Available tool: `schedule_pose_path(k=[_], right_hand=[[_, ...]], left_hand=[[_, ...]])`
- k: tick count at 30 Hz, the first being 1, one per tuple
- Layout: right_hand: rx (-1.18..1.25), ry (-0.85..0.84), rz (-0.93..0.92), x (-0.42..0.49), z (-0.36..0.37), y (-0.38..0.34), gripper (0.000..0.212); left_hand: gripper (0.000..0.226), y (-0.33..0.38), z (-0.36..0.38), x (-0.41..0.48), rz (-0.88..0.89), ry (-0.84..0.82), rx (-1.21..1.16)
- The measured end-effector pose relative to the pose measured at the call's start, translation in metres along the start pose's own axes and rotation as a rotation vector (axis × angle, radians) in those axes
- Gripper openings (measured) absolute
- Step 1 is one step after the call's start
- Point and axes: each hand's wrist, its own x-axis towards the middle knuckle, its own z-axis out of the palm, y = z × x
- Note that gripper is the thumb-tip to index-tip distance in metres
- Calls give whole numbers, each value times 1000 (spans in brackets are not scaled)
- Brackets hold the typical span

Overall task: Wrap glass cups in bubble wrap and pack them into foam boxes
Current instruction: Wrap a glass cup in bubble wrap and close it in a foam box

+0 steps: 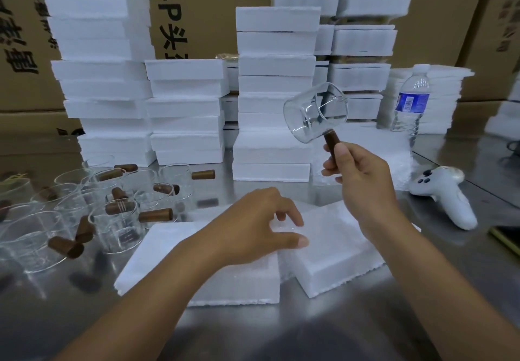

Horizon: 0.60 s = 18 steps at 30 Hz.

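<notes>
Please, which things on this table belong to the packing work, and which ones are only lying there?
For the job: glass cup in the right hand, bubble wrap under the left hand, foam boxes in front, spare cups, foam box stacks.
Lying about: water bottle, white controller, cardboard boxes behind.

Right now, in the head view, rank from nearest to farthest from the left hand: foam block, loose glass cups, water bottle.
1. Foam block, directly beneath the left hand.
2. Loose glass cups, to its left.
3. Water bottle, back right.
</notes>
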Motion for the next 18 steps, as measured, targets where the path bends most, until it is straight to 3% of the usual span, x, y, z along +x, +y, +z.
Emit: schedule_pose_path(k=[3, 10, 18], right_hand=[[29, 18, 10, 0, 0, -2, 23], [100, 14, 5, 0, -3, -8, 23], [118, -89, -197, -5, -4, -17, 19]], left_hand=[[7, 0, 0, 2, 0, 40, -1], [21, -5, -7, 7, -99, 146, -20], [28, -17, -23, 23, -388, 546, -485]])
